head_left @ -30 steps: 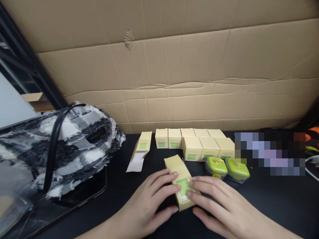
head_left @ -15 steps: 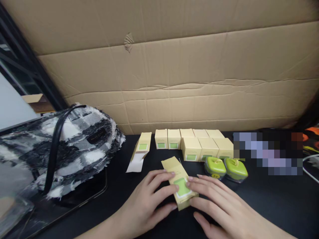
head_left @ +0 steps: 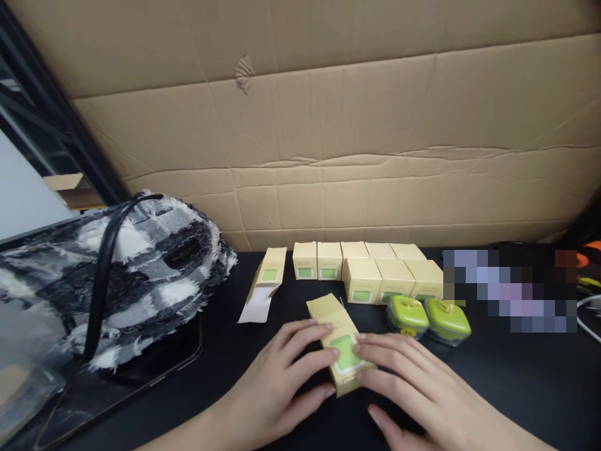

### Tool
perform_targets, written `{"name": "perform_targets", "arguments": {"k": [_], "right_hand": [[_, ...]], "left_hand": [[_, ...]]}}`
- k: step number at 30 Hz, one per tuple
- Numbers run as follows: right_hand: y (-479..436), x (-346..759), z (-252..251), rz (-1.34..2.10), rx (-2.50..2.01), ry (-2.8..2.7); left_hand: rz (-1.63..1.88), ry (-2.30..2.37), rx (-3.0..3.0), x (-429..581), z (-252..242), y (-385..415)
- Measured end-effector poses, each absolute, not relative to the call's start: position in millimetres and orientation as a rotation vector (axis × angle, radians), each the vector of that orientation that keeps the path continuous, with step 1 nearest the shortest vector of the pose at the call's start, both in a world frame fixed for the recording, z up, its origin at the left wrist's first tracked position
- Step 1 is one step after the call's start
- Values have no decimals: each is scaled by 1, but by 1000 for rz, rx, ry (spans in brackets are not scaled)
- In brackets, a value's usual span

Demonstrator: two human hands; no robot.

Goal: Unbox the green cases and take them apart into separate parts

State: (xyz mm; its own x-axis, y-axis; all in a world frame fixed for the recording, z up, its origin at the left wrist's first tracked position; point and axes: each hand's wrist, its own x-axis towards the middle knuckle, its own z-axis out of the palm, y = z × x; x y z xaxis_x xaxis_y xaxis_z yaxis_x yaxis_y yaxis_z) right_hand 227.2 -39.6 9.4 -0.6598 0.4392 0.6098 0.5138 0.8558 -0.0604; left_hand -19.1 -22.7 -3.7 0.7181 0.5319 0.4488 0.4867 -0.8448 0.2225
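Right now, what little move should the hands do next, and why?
I'd maybe close the right hand so its thumb meets the near box. Its fingers rest on top, but the thumb stands apart, so the box might slip. The left hand touches it too.

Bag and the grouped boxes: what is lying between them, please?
In the head view, a yellow carton, white at its near end, lies between the bag and the grouped boxes.

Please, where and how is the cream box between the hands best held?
I would grip the cream box by its long sides, around mid-length: left hand from the left, right hand from the right. It is longer than wide, lies with its green label up, and has a hand at either side.
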Motion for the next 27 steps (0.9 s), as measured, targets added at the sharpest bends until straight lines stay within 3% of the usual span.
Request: {"name": "perform_targets", "arguments": {"k": [27], "right_hand": [[-45,218,-3,-43,-789,-2330]], "left_hand": [[741,822,2830,-18,-1,-25]]}}
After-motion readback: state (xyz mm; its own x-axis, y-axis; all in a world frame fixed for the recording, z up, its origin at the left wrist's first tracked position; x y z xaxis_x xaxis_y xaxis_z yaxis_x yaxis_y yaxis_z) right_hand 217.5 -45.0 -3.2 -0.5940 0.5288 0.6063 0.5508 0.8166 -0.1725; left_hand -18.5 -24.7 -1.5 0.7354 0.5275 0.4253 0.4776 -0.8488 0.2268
